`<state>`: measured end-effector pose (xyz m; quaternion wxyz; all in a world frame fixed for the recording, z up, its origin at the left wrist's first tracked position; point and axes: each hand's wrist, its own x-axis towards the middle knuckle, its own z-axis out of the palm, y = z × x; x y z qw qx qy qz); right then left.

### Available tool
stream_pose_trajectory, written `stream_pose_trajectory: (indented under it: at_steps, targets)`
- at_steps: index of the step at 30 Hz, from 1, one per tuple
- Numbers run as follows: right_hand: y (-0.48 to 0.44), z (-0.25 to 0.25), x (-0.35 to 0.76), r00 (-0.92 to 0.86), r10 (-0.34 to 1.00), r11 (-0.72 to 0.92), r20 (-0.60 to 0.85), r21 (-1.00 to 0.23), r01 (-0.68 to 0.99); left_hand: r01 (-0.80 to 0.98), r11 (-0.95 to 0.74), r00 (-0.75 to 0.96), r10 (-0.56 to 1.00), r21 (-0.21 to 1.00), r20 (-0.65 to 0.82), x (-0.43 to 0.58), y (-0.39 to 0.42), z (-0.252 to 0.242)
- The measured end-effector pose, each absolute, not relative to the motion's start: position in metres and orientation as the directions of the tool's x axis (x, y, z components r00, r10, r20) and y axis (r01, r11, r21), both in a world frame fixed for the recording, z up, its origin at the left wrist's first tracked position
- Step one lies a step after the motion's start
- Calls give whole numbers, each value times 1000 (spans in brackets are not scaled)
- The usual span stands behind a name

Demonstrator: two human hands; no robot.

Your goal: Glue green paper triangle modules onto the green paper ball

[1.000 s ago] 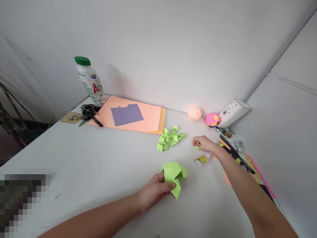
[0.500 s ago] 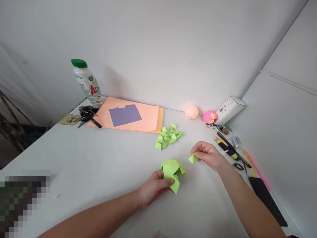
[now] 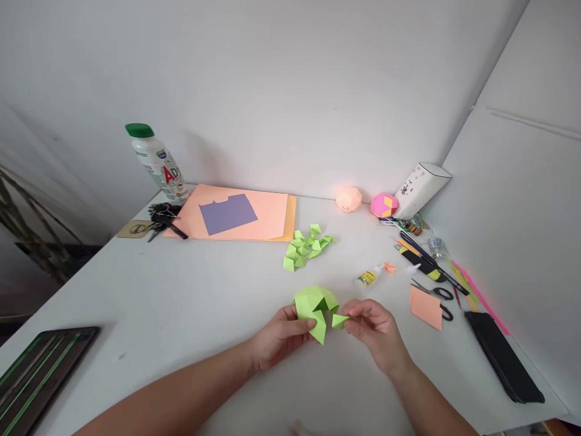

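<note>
My left hand (image 3: 284, 336) grips a partly built, faceted green paper ball (image 3: 313, 303), thumb on its near flap. The ball has an opening on its right side. Between the thumb and fingers of my right hand (image 3: 374, 330) is a small folded green paper piece (image 3: 340, 321), close to the right of the ball; whether they touch I cannot tell. Beyond the ball lies a loose pile of similar green paper pieces (image 3: 302, 248). A small glue bottle (image 3: 368, 277) lies just past my right hand, with orange paper at its tip.
Orange sheets with a purple paper (image 3: 229, 214) lie at the back, near keys (image 3: 164, 219) and a white bottle (image 3: 158, 163). Two paper balls (image 3: 384, 206) sit by the wall. Scissors (image 3: 442, 294), pens and a black case (image 3: 503, 357) line the right side. A dark tablet (image 3: 45, 375) lies left.
My right hand has moved left and nearer to me, bringing the small green piece beside the ball. The glue bottle, scissors and orange square have come out from behind my hand and arm.
</note>
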<state>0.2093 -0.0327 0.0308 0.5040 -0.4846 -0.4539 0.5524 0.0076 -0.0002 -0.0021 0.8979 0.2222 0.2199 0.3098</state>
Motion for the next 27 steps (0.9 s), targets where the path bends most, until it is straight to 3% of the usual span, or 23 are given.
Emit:
stream_pose_trajectory:
  at_steps: [6,15,27]
  targets:
    - [-36,20,205,21,998,-52,-57,-981,-188,-480,714,717,654,510,-241,9,-2,2]
    - [-38,8,201,80,963,-239,-256,-954,-179,-476,695,716,662,538,-222,6,1,-1]
    - [-43,10,199,48,965,-244,-257,-952,-184,-447,679,714,663,582,-225,6,1,4]
